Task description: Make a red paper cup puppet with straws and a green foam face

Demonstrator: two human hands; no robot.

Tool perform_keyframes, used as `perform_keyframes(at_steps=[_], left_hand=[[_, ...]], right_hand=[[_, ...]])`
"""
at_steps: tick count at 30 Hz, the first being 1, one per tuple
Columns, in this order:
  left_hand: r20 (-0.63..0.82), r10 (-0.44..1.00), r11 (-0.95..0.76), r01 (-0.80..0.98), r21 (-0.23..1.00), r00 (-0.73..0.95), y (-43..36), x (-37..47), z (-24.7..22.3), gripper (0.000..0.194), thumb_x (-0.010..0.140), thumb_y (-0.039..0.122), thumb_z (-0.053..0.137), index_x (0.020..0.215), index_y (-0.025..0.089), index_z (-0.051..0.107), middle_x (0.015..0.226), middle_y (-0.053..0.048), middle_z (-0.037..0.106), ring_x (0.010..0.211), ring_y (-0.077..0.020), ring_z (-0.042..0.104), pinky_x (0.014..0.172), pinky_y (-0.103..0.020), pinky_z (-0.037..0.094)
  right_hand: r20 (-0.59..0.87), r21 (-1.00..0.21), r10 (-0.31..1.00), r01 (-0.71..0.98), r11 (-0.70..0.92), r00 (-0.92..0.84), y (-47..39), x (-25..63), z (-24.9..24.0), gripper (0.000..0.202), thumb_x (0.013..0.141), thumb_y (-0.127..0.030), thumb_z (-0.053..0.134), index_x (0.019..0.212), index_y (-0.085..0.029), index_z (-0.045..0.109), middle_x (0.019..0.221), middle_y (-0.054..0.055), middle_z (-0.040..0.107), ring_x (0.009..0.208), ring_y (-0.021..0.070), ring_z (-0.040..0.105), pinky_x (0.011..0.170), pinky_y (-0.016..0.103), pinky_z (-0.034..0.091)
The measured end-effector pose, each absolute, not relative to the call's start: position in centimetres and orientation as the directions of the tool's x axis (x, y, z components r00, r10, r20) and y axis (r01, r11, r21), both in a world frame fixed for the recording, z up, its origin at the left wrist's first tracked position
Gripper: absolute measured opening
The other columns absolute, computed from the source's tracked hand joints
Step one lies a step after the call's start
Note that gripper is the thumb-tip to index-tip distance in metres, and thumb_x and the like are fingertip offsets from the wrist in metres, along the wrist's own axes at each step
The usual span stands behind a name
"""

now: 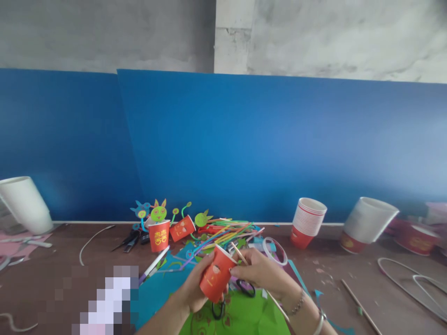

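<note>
My left hand [196,289] is wrapped round a red paper cup [213,279] with a small printed pattern, its mouth tilted up and to the right. At the cup's rim, my right hand [260,269] pinches a thin pale-pink stick or straw [239,254], which slants past the cup; its lower end is hidden by the fingers. Below both hands lie green paper [265,316] with drawn outlines and blue paper [153,298]. Black scissor handles [246,288] show on the green paper, partly covered by the cup and hands.
Behind stand red cups with paper animal faces [159,237], beside a pile of coloured straws [230,230]. A tape roll [275,251] sits right of it. Stacked paper cups [309,223] stand farther right. A white marker [154,261] lies left. A blue panel [244,149] closes off the back.
</note>
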State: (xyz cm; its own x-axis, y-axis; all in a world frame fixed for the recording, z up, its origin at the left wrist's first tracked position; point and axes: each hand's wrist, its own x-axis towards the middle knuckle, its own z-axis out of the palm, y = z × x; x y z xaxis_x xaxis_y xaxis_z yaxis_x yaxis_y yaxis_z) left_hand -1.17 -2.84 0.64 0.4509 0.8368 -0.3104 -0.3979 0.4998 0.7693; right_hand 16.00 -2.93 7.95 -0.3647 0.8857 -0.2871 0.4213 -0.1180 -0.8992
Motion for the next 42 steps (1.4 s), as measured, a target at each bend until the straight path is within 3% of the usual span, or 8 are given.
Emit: perform_keyframes(at_steps=[6, 9, 14, 19, 28, 42], left_hand=[[-0.321, 0.841, 0.502, -0.407, 0.763, 0.435, -2.7, -1.2, 0.8, 0.054, 0.083, 0.061, 0.045, 0.080, 0.011, 0.066, 0.054, -0.007, 0.066, 0.044, -0.0147, 0.059, 0.042, -0.022, 0.042], [-0.346, 0.842, 0.514, -0.421, 0.747, 0.413, -2.7, -1.2, 0.9, 0.052, 0.083, 0.059, 0.046, 0.081, 0.011, 0.066, 0.054, -0.006, 0.066, 0.046, -0.0152, 0.060, 0.042, -0.022, 0.043], [-0.307, 0.849, 0.489, -0.419, 0.765, 0.430, -2.8, -1.3, 1.1, 0.056, 0.083, 0.060, 0.044, 0.079, 0.009, 0.067, 0.055, -0.007, 0.065, 0.046, -0.0144, 0.060, 0.041, -0.021, 0.041], [-0.309, 0.833, 0.492, -0.356, 0.795, 0.459, -2.8, -1.3, 1.0, 0.059, 0.083, 0.063, 0.043, 0.075, 0.010, 0.067, 0.054, -0.007, 0.065, 0.044, -0.0135, 0.057, 0.042, -0.022, 0.042], [-0.278, 0.847, 0.461, -0.368, 0.807, 0.453, -2.6, -1.1, 0.4, 0.056, 0.077, 0.066, 0.052, 0.075, 0.012, 0.066, 0.058, -0.007, 0.065, 0.049, -0.0155, 0.060, 0.043, -0.023, 0.042], [-0.258, 0.850, 0.450, -0.379, 0.808, 0.459, -3.0, -1.0, 0.7, 0.049, 0.075, 0.061, 0.058, 0.078, 0.013, 0.066, 0.057, -0.006, 0.065, 0.047, -0.0153, 0.060, 0.040, -0.022, 0.040]], right_hand=[[-0.142, -0.935, 0.914, 0.353, 0.002, -0.380, -2.5, 15.5, 6.7, 0.007, 0.067, -0.013, 0.052, 0.062, -0.016, 0.056, 0.045, -0.009, 0.036, 0.042, 0.0044, 0.025, 0.040, 0.019, 0.016], [-0.175, -0.941, 0.911, 0.336, -0.043, -0.373, -2.6, 15.3, 7.0, 0.006, 0.064, -0.013, 0.052, 0.061, -0.017, 0.056, 0.045, -0.010, 0.035, 0.041, 0.0042, 0.024, 0.039, 0.019, 0.016], [-0.251, -0.930, 0.881, 0.354, -0.103, -0.402, -2.8, 15.6, 7.5, 0.012, 0.068, -0.020, 0.057, 0.077, -0.017, 0.063, 0.045, -0.010, 0.038, 0.039, 0.0049, 0.026, 0.038, 0.019, 0.017], [-0.181, -0.891, 0.916, 0.454, 0.001, -0.358, -2.6, 16.0, 7.3, 0.008, 0.069, -0.019, 0.056, 0.061, -0.017, 0.058, 0.046, -0.008, 0.039, 0.041, 0.0049, 0.030, 0.039, 0.019, 0.020], [-0.145, -0.863, 0.913, 0.500, 0.071, -0.380, -2.9, 16.1, 8.0, 0.007, 0.067, -0.015, 0.056, 0.060, -0.016, 0.056, 0.045, -0.008, 0.037, 0.042, 0.0053, 0.029, 0.039, 0.019, 0.018], [-0.071, -0.847, 0.893, 0.499, 0.181, -0.445, -3.3, 16.3, 8.7, 0.024, 0.070, -0.019, 0.057, 0.049, -0.018, 0.044, 0.047, -0.007, 0.036, 0.045, 0.0059, 0.028, 0.043, 0.021, 0.020]])
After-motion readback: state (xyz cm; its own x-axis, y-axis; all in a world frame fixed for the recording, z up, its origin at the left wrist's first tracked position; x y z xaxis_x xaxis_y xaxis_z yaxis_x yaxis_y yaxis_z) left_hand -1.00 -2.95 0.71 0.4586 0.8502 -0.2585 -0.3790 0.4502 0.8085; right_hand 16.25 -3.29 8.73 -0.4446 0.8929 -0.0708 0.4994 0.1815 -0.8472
